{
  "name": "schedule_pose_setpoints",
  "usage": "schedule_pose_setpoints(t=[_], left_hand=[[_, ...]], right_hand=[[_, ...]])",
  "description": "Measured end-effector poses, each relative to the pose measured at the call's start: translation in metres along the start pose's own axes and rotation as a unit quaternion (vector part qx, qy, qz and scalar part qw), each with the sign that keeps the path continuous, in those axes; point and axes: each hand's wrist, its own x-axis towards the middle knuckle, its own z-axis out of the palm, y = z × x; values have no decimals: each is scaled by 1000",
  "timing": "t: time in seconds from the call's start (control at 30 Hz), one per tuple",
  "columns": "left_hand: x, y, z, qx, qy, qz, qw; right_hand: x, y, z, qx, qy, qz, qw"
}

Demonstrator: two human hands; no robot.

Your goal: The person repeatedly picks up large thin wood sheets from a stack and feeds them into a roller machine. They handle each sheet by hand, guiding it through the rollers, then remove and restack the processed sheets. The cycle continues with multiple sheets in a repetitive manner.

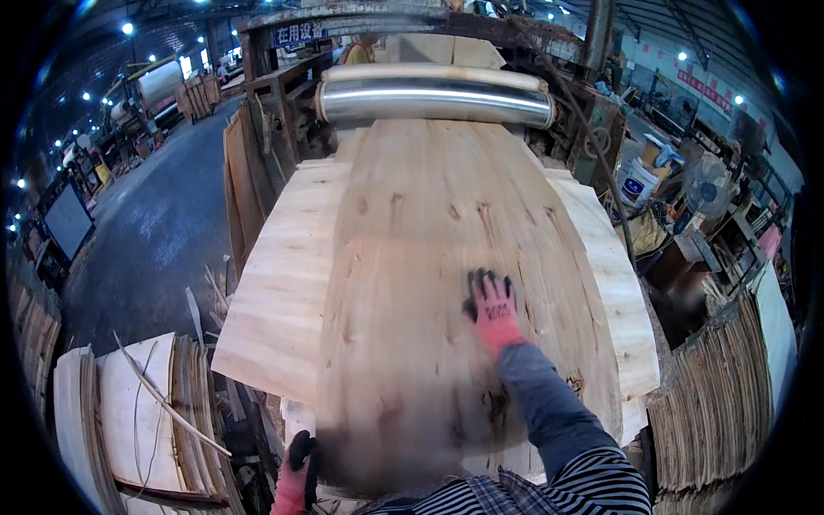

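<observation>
A long tan wood veneer sheet (412, 292) with dark knots stretches away from me, its far end under a shiny metal roller (438, 101). Flat on its surface, right of the middle, rests my right hand (495, 311), open with fingers stretched out, in a pink glove with black fingertips. My left hand (295, 476), gloved alike, is at the sheet's near left corner, its fingers curled at the edge. Paler veneer sheets (279, 275) stick out from beneath on both sides. The sheet's near edge is blurred.
Stacked veneer stands at the lower left (184, 412) and lower right (712, 412). A rusty machine frame (275, 112) flanks the roller. On the right are a white bucket (638, 182) and a fan (708, 190). Another person (359, 53) is behind the roller. Blue-grey floor (163, 215) runs along the left.
</observation>
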Motion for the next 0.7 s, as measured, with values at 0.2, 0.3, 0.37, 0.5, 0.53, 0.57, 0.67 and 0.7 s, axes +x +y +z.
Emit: schedule_pose_setpoints(t=[0.2, 0.3, 0.37, 0.5, 0.53, 0.57, 0.67, 0.7], left_hand=[[-8, 69, 8, -99, -83, -26, 991], [0, 97, 18, -8, -195, 35, 980], [1, 112, 11, 259, -289, 308, 869], [-1, 137, 29, 140, -263, 298, 907], [0, 144, 31, 144, -245, 357, 890], [4, 151, 34, 146, -225, 415, 869], [30, 140, 20, 179, -107, 527, 824], [32, 142, 11, 90, -152, 472, 864]], right_hand=[[-132, -28, -97, 165, -188, -121, 961], [-212, -29, -121, 200, -246, -144, 938], [-229, -38, -141, 171, -291, -117, 934], [-257, -25, -147, 202, -110, -14, 973], [-259, -22, -157, 230, -99, 13, 968], [-265, -16, -159, 249, -2, 34, 968], [-227, -11, -222, 237, 100, 116, 959], [-215, -5, -239, 195, 142, 93, 966]])
